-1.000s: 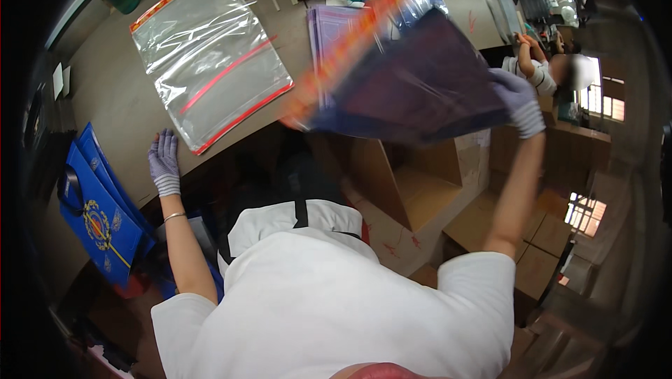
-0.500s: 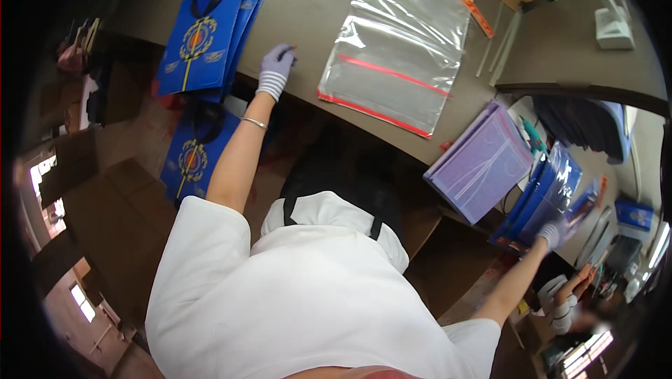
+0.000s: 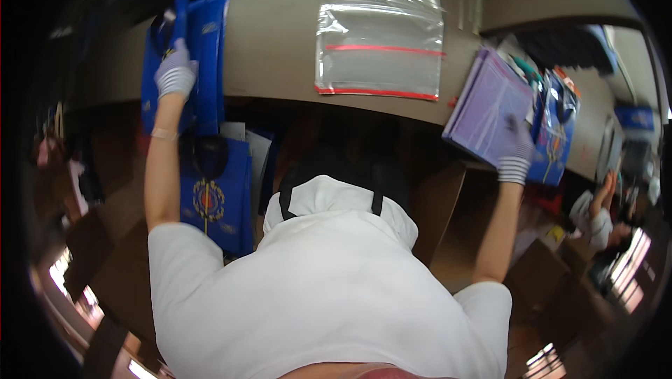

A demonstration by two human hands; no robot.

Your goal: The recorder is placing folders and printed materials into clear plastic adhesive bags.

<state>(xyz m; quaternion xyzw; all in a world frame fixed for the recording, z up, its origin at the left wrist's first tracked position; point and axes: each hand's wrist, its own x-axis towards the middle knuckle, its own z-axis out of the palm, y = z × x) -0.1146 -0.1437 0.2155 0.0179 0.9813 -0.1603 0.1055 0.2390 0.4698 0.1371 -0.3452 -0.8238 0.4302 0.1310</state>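
Note:
My left hand [image 3: 175,74], in a pale purple glove with white stripes at the cuff, is closed on a blue paper bag [image 3: 155,92] at the table's left. The bag has a dark ribbon handle and leans in front of another blue bag [image 3: 210,64]. My right hand [image 3: 516,148], gloved alike, is over the near edge of a stack of purple plastic-covered sheets [image 3: 490,95] on the right. Motion smears its fingers, so their grip does not show. Between the hands, clear plastic sleeves [image 3: 381,29] with red edge strips lie flat on the table.
Below the table's front edge, at left, another blue bag [image 3: 217,204] with a round emblem stands upright. A blue bag [image 3: 556,127] is beside the purple stack. Open cardboard [image 3: 448,218] stands under the table at right. Another person's arm [image 3: 602,197] shows at far right.
My left hand has moved left from the bare tabletop onto the blue bag. My right hand has come inward from the blue bags to the purple stack. The view has turned.

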